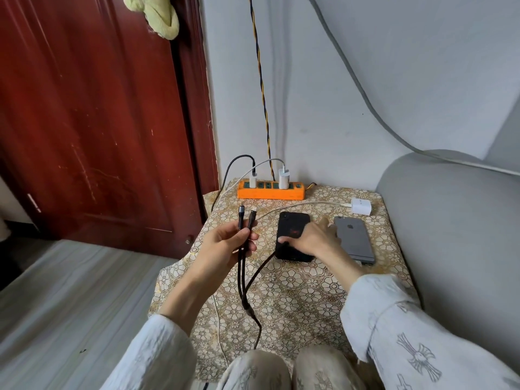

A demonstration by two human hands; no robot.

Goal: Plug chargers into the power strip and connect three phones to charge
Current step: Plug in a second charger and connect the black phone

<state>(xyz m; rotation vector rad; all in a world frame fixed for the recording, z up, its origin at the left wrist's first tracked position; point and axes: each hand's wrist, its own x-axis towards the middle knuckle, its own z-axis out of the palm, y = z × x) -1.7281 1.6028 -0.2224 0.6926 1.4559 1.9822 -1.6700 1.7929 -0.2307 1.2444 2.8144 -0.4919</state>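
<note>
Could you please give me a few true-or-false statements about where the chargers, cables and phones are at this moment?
1. Two chargers are plugged into the orange power strip. True.
2. The left hand holds two black cable ends. True.
3. The right hand rests on the grey phone. False: it rests on the black phone; the grey one lies beside it.
4. The third white charger is plugged into the strip. False: it lies loose on the patterned cloth.
5. Both phones lie face up. False: their backs face up.
</note>
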